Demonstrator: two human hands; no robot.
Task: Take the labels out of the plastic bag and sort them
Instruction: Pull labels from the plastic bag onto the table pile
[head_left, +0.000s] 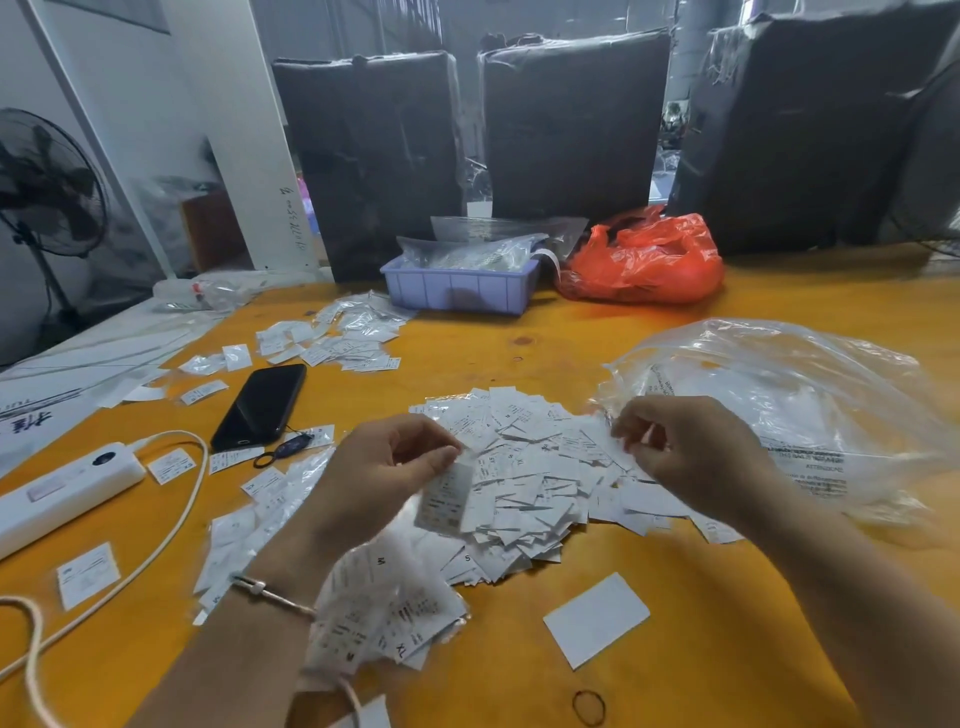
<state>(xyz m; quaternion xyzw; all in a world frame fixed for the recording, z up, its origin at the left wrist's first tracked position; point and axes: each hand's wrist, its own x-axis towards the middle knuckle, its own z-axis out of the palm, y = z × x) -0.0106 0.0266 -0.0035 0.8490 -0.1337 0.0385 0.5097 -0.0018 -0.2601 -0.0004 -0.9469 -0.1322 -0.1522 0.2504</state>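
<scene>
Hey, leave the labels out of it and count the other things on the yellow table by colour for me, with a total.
Black: 2, the phone and the rubber band
White: 2, the power strip and the blank card
Red: 1, the red bag
Clear: 1, the big plastic bag
Lavender: 1, the bin
Total: 7

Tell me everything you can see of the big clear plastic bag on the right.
The large clear plastic bag lies crumpled and flattened on the orange table, right of the heap of white paper labels. It is thin, glossy, wrinkled film with mirrored black warning print near its lower edge. It looks empty. Its left edge meets the heap, beside the right hand; whether the fingers touch it is unclear.
</scene>
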